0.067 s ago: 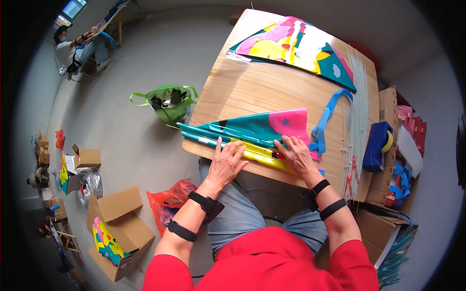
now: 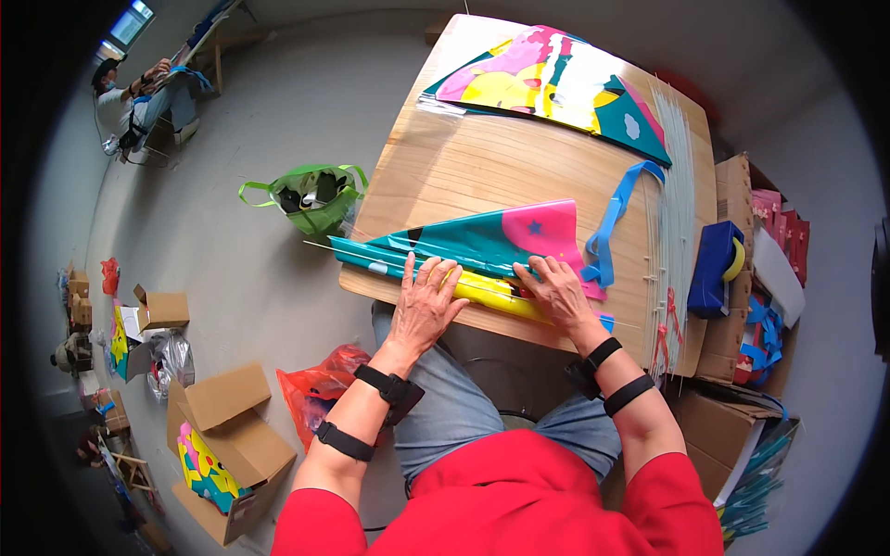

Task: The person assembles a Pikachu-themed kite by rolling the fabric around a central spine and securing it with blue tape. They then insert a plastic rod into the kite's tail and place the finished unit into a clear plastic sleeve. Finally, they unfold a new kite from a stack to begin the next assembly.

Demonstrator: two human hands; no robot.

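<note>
A glossy plastic kite sheet (image 2: pixel 473 237), green and pink with a dark star, lies across the table's near edge. Its near side is rolled into a loose green and yellow tube (image 2: pixel 493 291). One thin rod (image 2: pixel 320 245) pokes out past the tube's left end. Flat on the tube's middle rests my left hand (image 2: pixel 425 304), fingers spread. To its right, my right hand (image 2: pixel 559 295) has bent fingers gripping the sheet where it meets the roll; the fingertips' undersides are hidden. A blue strap (image 2: pixel 619 209) lies curled beyond my right hand.
More printed sheets (image 2: pixel 593 107) lie at the table's (image 2: pixel 454 167) far end. Thin pale rods (image 2: pixel 674 222) line its right edge, beside a blue tape dispenser (image 2: pixel 714 271). Left on the floor are a green bag (image 2: pixel 324 220), red bag (image 2: pixel 304 398) and open carton (image 2: pixel 227 398). Another person (image 2: pixel 139 107) sits far left.
The whole view has shifted slightly. My left fingers have slid a little forward over the roll, away from me, and more yellow shows between my hands. The right hand keeps nearly the same place.
</note>
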